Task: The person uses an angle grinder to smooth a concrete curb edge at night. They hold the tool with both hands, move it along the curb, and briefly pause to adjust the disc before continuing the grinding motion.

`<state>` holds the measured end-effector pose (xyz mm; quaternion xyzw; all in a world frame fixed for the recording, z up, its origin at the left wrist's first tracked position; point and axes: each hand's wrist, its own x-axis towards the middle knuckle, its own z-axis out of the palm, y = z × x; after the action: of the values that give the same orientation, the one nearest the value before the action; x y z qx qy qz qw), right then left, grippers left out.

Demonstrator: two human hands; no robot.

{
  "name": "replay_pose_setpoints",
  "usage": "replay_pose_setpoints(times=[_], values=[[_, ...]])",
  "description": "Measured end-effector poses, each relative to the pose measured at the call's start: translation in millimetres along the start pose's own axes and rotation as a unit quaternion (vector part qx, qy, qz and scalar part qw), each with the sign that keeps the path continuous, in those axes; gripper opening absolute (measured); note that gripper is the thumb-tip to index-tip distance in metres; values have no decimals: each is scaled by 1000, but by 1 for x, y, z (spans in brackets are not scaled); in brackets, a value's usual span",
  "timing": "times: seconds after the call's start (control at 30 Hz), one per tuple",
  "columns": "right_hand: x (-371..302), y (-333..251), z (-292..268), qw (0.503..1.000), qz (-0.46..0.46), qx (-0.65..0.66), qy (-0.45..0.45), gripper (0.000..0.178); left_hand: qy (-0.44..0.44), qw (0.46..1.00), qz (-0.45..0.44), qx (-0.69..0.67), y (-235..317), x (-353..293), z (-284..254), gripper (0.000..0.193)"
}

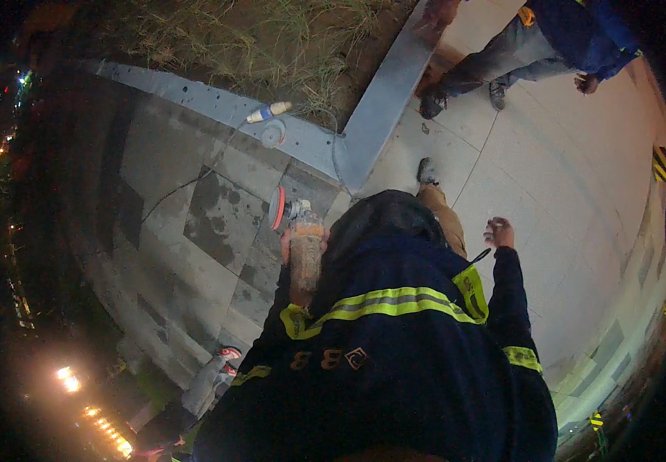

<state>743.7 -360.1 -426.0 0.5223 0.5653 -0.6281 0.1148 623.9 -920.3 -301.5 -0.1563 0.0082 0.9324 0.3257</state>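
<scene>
My left hand [286,248] is wrapped round a dusty angle grinder [307,258], which has a red-edged disc [277,208] at its far end. The disc stands tilted above the paving, apart from the stone kerb. On the right, my right hand [499,232] is held out over the pale slabs, fingers curled and whitened with dust. Whether anything small is in those fingers cannot be made out. Farther off, a yellow-and-blue cable connector [269,112] lies on the grey kerb [310,151], beside a pale round disc [273,134].
A thin cable [187,185] runs across the patched paving. Beyond the kerb's corner is a grassy bed [271,46]. One person [518,54] stands at the far right, another [202,385] at the lower left. A black-and-yellow striped marker [663,163] is at the right rim.
</scene>
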Motion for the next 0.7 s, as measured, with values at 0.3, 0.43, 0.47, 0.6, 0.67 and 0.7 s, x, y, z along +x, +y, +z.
replay_pose_setpoints(times=[0.3, 0.43, 0.47, 0.6, 0.67, 0.7], values=[[-63, 90, 15, 943, -63, -325, -38, 27, -26, 998, -63, -4, 37, -26, -34, 83], [-66, 47, 34, 967, 56, -247, -1, 9, -62, 990, -119, 37, 55, -34, -52, 82], [-43, 47, 17, 979, 78, -189, 6, 10, -62, 991, -113, 38, 52, -34, -58, 83], [4, -4, 28, 978, -33, -205, -12, 22, 84, 990, 31, 109, 36, -51, -47, 86], [28, -45, 49, 967, -100, -230, -30, 26, 166, 970, 76, 162, 27, -43, -17, 80], [28, -73, 77, 963, -121, -235, -44, 28, 226, 951, 115, 179, 17, -42, 12, 74]])
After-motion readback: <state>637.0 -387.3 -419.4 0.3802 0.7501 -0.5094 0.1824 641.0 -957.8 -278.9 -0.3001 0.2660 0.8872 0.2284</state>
